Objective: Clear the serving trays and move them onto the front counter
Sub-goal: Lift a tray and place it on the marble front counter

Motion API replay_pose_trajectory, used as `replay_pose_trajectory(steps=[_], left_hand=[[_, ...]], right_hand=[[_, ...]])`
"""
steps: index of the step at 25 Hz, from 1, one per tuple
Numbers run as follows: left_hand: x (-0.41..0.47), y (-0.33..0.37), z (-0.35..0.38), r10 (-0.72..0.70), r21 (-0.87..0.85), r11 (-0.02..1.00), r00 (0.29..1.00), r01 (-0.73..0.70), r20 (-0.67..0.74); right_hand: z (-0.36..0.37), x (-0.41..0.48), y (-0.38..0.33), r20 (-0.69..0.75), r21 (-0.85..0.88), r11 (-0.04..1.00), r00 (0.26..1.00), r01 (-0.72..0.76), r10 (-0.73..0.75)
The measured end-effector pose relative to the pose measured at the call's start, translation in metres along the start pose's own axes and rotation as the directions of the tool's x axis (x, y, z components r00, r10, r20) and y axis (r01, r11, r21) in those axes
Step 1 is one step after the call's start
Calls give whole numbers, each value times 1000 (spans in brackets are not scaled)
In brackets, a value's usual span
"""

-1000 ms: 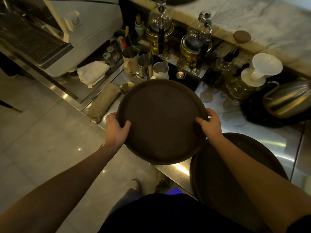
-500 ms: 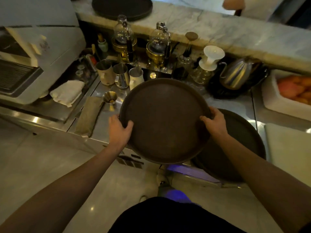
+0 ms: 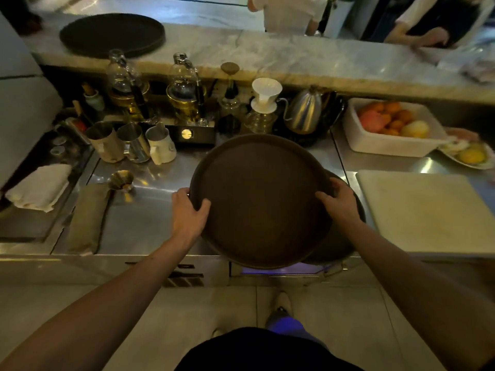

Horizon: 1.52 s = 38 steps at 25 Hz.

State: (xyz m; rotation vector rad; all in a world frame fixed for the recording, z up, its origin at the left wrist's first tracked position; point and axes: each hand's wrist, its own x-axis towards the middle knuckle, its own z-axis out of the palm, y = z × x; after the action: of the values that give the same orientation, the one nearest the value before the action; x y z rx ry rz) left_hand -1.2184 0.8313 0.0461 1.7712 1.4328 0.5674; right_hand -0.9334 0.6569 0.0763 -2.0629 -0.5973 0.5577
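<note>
The round dark-brown tray (image 3: 261, 199) I hold looks matt, with a fine grainy, non-slip face. Under it the stainless-steel surface (image 3: 150, 218) is smooth and glossy, throwing back the lights. At ten o'clock stand polished metal pitchers (image 3: 134, 141); at twelve, clear glass siphons on shiny gold bases (image 3: 184, 92). A glossy steel kettle (image 3: 305, 111) sits at one o'clock. The white folded cloth (image 3: 38, 187) at nine looks soft. The pale marble surface (image 3: 267, 56) beyond has a smooth sheen.

Left hand (image 3: 188, 212) and right hand (image 3: 338, 203) grip a round tray (image 3: 261, 199).
</note>
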Motion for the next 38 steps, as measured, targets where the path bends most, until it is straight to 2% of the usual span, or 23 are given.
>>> replay_pose_trajectory(steps=[6, 13, 20, 24, 28, 32, 38], left_hand=[[3, 29, 52, 45, 72, 996, 996, -51, 76], [14, 40, 119, -99, 155, 985, 989, 82, 107], [14, 44, 156, -226, 227, 954, 966, 194, 126], [24, 31, 175, -250, 278, 942, 947, 189, 202], [19, 47, 180, -233, 343, 928, 943, 143, 238], [24, 40, 186, -235, 356, 924, 940, 138, 247], [13, 38, 195, -255, 355, 924, 922, 144, 290]], right_hand=[[-44, 28, 39, 8, -14, 999, 999, -33, 33], [-75, 81, 86, 139, -102, 993, 987, -61, 75], [-84, 116, 117, 253, -274, 961, 962, -33, 105], [-86, 129, 143, 232, -338, 940, 963, -54, 139], [-78, 142, 181, 194, -406, 908, 963, -98, 190], [-80, 125, 153, 143, -450, 885, 968, -120, 204], [-88, 117, 151, 59, -517, 840, 972, -166, 228]])
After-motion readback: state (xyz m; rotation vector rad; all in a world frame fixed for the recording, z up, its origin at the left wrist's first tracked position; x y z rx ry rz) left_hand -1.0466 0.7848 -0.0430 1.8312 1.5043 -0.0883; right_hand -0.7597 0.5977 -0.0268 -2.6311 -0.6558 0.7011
